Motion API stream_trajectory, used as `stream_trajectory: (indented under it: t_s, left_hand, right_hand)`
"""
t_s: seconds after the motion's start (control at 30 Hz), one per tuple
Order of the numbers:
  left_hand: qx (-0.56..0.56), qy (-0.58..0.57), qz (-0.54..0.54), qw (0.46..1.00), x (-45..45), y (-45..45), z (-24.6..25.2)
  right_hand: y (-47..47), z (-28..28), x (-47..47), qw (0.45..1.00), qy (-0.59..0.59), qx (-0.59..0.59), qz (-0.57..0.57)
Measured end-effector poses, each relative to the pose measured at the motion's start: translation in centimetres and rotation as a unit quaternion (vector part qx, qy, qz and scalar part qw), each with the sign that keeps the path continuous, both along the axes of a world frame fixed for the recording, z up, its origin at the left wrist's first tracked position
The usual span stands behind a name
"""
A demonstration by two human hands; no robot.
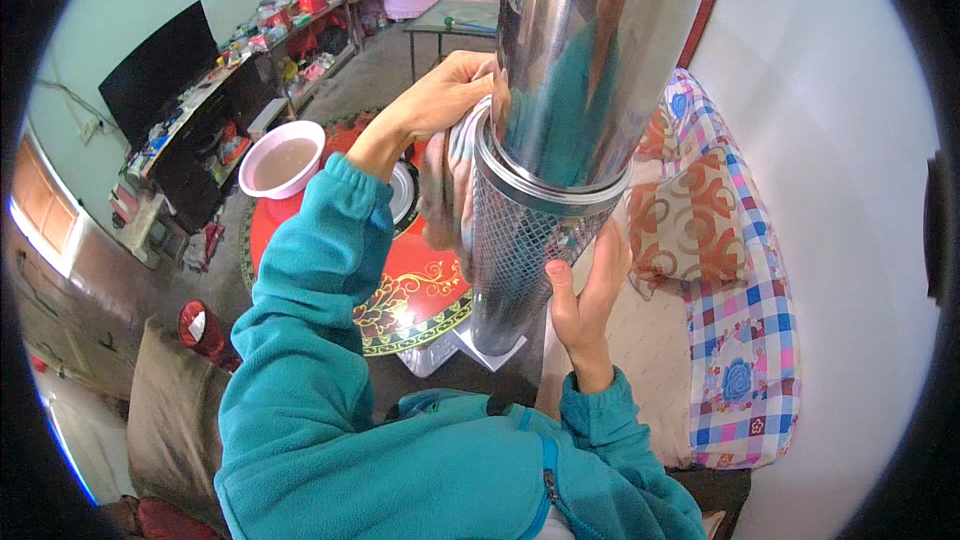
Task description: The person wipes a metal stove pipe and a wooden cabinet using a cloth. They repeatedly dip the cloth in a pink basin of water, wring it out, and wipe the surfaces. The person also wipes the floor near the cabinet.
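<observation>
A shiny metal stovepipe (pixel 585 67) rises upright before me, its lower end meeting the banded rim of a perforated metal sleeve (pixel 517 262). My left hand (pixel 450 93) grips a bunched, pale striped cloth (pixel 454 180) against the pipe's left side near that rim. The left fingertips are partly hidden behind the pipe. My right hand (pixel 592 292) rests on the right side of the mesh, thumb in front and fingers behind. A white plate-like base (pixel 491 352) lies below the sleeve.
A round red table (pixel 412 292) with gold flower patterns stands beneath, bearing a pink basin (pixel 281 159) of cloudy water. On the right is a sofa with a checked cover (pixel 739 360) and a patterned cushion (pixel 686 221). A television (pixel 161 71) and cluttered shelves line the left wall.
</observation>
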State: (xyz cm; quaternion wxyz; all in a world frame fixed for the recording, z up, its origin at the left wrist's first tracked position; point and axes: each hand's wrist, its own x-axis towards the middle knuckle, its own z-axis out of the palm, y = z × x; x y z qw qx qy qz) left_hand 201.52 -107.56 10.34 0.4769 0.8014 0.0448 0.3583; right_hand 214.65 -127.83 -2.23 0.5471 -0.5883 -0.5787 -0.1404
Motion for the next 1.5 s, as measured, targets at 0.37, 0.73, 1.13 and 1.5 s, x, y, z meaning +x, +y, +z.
stream_trajectory:
  t_s: [0.37, 0.73, 1.13, 1.5]
  left_hand:
    - [0.056, -0.117, 0.2, 0.971, -2.7, -5.1, -3.0]
    - [0.028, -0.334, 0.394, 0.856, -5.3, -12.4, -9.0]
    - [0.047, -0.018, -0.003, 0.999, -2.3, -20.0, -11.8]
    - [0.325, -0.158, 0.003, 0.932, -3.6, -16.9, -10.0]
  right_hand:
    - [0.2, 0.0, -0.1, 1.0, 0.005, 0.025, 0.004]
    - [-2.4, 0.5, 0.9, 0.968, 0.21, 0.087, 0.11]
    - [-9.7, -10.3, -3.0, 0.795, 0.37, -0.263, 0.402]
    - [-11.8, -8.5, 0.9, 0.85, 0.497, -0.12, 0.124]
